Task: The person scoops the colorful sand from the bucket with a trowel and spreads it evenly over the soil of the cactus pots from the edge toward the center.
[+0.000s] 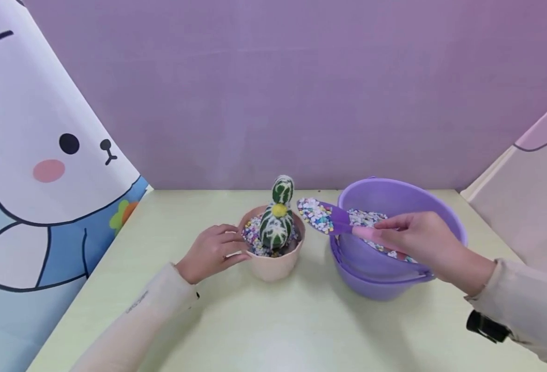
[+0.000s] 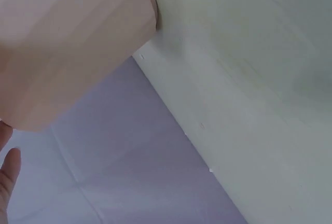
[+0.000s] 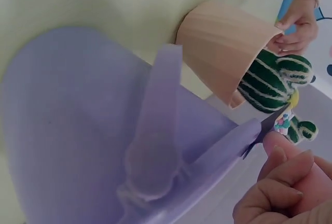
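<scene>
In the head view a peach flower pot (image 1: 273,266) stands on the table, holding a knitted-looking green and white cactus (image 1: 275,225) with a yellow flower, set in colored pebbles (image 1: 254,232). My left hand (image 1: 215,251) touches the pot's left rim, its fingers loosely extended. My right hand (image 1: 422,237) grips the pink handle of a small purple shovel (image 1: 340,219). White and multicolored pebbles (image 1: 317,214) heap its blade, which points left, level beside the cactus. Only fingertips (image 2: 10,167) of the left hand show beside the pot in the left wrist view.
A purple bucket (image 1: 394,194) with more pebbles inside stands right of the pot, under my right hand. Its handle (image 3: 155,125) hangs along the outside. A purple backdrop (image 1: 278,103) rises behind the table (image 1: 264,330), with a printed cartoon panel (image 1: 45,129) on the left.
</scene>
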